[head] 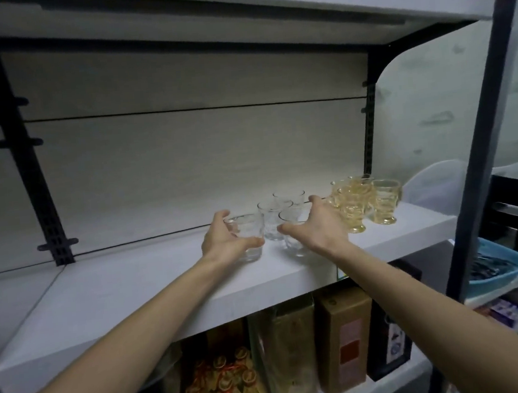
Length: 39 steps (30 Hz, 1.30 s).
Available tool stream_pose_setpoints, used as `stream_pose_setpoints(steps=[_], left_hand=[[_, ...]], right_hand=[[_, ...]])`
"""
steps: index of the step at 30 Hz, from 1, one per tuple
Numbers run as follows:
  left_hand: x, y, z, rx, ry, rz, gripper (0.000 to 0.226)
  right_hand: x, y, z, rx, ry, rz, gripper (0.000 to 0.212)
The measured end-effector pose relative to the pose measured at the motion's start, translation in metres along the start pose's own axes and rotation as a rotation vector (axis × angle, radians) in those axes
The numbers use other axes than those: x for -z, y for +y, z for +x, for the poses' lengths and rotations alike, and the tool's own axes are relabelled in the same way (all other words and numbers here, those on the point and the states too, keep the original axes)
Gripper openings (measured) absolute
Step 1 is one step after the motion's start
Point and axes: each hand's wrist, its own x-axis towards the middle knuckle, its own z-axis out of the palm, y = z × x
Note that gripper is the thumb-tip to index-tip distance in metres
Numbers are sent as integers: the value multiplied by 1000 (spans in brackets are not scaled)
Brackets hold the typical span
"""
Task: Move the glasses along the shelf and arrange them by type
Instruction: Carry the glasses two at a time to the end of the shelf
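1. Both my hands reach onto the white shelf [153,287]: my left hand [224,241] curls round a clear tumbler [249,238], thumb in front and fingers behind; my right hand [319,225] is spread, thumb against the rim of a second clear tumbler [292,234], not yet gripping.
2. Two more clear tumblers [279,213] stand just behind; the amber footed glasses [364,202] cluster at the shelf's right end, beside my right hand.
3. Risk, as I judge it: my right hand's back sits close to the amber group, and a careless sweep could topple one.
4. Sliding the gripped tumbler could knock it against its neighbours.
5. Both front tumblers stand near the shelf's edge, so a slip would send them off.
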Motion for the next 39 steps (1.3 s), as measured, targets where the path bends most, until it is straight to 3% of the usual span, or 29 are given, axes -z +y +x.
stream_pose_setpoints(steps=[9,14,17,20,25,30,33,36,39], left_hand=[[-36,6,11,-97,116,268,104],[-46,14,20,-76,79,426,123],[-42,14,14,-100,105,513,128],[-25,11,-7,-172,175,604,113],[23,-12,-70,-341,353,797,83],[101,-55,-147,-456,513,923,63],[162,-87,-196,-506,591,987,53],[230,-121,-243,-471,640,1053,45],[301,-150,-282,-310,653,1129,45]], right_hand=[[-12,20,46,99,-109,59,92],[-20,28,57,195,-173,60,94],[-20,37,53,323,-72,21,87],[-20,37,41,469,41,-31,73],[-37,11,-11,616,177,18,64],[-69,-36,-90,717,136,135,59],[-100,-64,-147,763,93,286,39],[-137,-99,-211,821,12,316,33],[-170,-149,-268,937,-63,318,36]])
